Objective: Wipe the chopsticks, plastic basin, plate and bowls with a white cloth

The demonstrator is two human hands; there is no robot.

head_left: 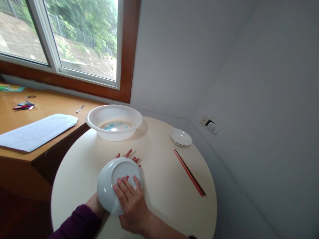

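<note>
A white deep plate [107,186] is held tilted above the near part of the round table, its underside facing me with a foot ring and a small red mark. My left hand [128,154] supports it from behind. Its spread fingertips show past the far rim, while the palm is hidden. Across the underside lie the fingers of my right hand [132,202], stretched out and touching the base. The thumb of that hand is by the lower rim.
On the round cream table [159,205] stand a translucent basin [114,134] with bluish patches inside, white dishes [180,137], and red and dark chopsticks [189,172]. A wooden desk [50,103] at left bears paper [40,131], a pen [80,109] and small items. Walls close off the right.
</note>
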